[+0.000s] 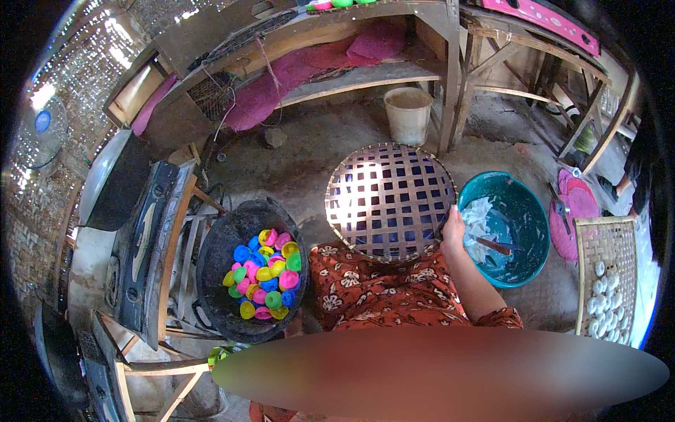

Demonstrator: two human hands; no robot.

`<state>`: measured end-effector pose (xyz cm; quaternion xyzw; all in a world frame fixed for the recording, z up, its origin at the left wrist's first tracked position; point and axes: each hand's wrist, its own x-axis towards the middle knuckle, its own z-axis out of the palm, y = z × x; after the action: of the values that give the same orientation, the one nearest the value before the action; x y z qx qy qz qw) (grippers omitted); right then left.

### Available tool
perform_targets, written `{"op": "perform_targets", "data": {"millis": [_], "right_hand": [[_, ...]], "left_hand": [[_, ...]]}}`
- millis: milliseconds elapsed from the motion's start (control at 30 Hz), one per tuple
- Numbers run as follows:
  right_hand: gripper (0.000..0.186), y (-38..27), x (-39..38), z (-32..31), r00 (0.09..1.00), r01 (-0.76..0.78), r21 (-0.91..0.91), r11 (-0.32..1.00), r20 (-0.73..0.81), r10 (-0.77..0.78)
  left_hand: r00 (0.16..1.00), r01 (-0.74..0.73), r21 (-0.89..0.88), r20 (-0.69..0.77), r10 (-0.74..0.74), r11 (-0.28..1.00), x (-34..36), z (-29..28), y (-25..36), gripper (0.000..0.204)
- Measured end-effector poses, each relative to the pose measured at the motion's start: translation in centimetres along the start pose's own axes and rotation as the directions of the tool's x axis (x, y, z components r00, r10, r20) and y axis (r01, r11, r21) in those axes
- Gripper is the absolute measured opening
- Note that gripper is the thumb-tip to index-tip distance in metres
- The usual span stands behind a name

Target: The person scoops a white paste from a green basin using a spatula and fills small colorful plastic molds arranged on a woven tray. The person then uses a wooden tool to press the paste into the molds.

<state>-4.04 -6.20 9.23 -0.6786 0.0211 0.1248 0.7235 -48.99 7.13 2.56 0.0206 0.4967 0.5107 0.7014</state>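
Observation:
My right hand (452, 228) grips the right rim of a round woven bamboo tray (387, 197) with open square gaps, held over my patterned lap. A bit of my left arm or hand (294, 325) shows at the lower right edge of a black wok (214, 281); its fingers are hidden. The wok holds several small bright plastic cups (274, 280). Right of my hand sits a teal basin (524, 260) with white residue and a knife-like tool (492, 244) inside.
Stoves (144, 253) on wooden stands line the left, with a pan (105, 183). Ahead are a shelf (355, 72) and bucket (408, 116). At right are a pink plastic item (566, 239), a rack (606, 232) of white pieces, and a person's dark-clothed leg (633, 176) at the edge.

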Motion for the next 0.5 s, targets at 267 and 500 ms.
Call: {"op": "perform_targets", "data": {"millis": [267,500], "right_hand": [[0.058,0.8,1.7,-2.7,0.985,-0.021,-0.2,0.98,0.165,0.055],[0.044,-0.9,0.7,-4.1,0.882,-0.244,-0.019,0.97,0.412,0.23]], "left_hand": [[0.99,0.088,0.329,0.073,-0.118,0.94,-4.4,0.3,-0.5,0.041],[0.959,-0.082,0.964,0.146,-0.244,0.252,-8.4,3.1,-1.1,0.038]]}}
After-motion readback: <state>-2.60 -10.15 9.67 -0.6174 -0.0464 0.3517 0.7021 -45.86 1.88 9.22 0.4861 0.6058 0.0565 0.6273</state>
